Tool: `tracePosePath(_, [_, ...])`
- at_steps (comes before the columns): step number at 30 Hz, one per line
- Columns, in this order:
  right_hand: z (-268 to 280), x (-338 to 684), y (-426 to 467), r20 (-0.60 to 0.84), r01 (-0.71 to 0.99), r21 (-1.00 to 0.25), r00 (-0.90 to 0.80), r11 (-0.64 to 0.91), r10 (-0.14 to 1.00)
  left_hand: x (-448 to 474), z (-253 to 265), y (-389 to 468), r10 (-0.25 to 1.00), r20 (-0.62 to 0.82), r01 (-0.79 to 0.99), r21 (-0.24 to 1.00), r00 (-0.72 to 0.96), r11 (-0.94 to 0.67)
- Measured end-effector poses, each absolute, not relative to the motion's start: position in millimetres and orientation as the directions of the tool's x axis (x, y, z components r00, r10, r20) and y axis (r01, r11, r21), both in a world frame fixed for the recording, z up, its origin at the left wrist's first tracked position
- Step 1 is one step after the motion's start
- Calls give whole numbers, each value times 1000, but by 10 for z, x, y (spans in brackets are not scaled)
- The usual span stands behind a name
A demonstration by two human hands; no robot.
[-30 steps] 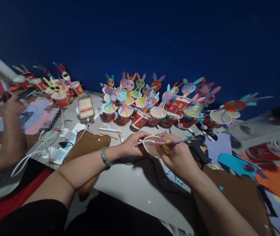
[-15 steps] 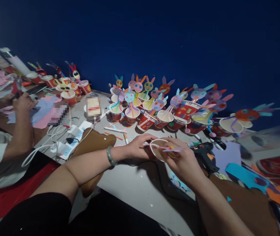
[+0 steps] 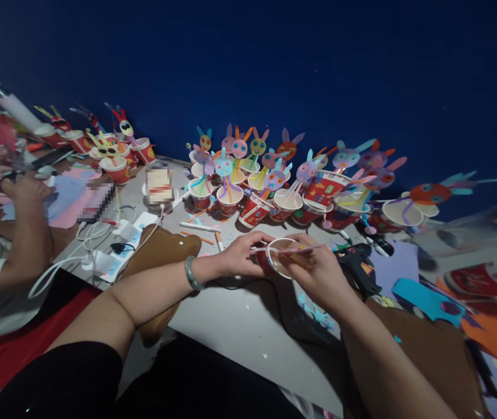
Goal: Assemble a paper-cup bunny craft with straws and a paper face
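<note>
My left hand (image 3: 246, 254) is wrapped round a red paper cup (image 3: 277, 266), tilted so its white-rimmed mouth faces my right hand. My right hand (image 3: 316, 266) is closed at that mouth, pinching a pale purple-pink paper cut-out (image 3: 307, 250) seen nearly edge-on. A thin light strip runs across the cup's opening toward my left fingers; where it is fixed I cannot tell. Behind my hands stand several red paper cups (image 3: 252, 210) with paper rabbit heads (image 3: 223, 165) on coloured stems. Just right of my right hand lies a black glue gun (image 3: 357, 265).
A white power strip (image 3: 131, 244) with cables lies left, beside a brown cushion-like piece (image 3: 156, 250). Markers (image 3: 199, 227) lie behind my left hand. Coloured paper (image 3: 427, 299) and stacked cups (image 3: 488, 278) are at right. A co-worker's hands (image 3: 25, 189) hold scissors (image 3: 13, 166) at far left.
The view has shifted slightly, so the scene sits a little further left. The paper cut-out in my right hand has turned more edge-on at the cup's mouth. The co-worker's hands moved.
</note>
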State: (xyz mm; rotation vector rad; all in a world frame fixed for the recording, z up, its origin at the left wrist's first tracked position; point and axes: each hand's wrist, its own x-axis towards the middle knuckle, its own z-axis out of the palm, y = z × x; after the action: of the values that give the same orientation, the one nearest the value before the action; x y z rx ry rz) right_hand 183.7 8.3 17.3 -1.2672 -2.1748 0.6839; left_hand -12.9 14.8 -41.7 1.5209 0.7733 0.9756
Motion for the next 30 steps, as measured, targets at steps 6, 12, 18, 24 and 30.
tracePosePath(6, [153,1834,102,188,580,-709,-392,400,901,-111,-388,123,868,79,-86,995,490,-43])
tracePosePath(12, [163,1862,131,180,515,-761,-415,393,892,-101,-445,147,866,4,-100,994,500,53])
tracePosePath(18, [222,1868,124,182,479,-805,-363,351,914,-98,-491,184,853,-19,-151,982,522,115])
tracePosePath(24, [183,1897,168,300,344,-855,-282,388,911,-94,-501,197,858,8,-156,984,513,84])
tracePosePath(30, [118,1890,194,326,339,-860,-206,380,922,-90,-480,181,876,47,-132,991,480,19])
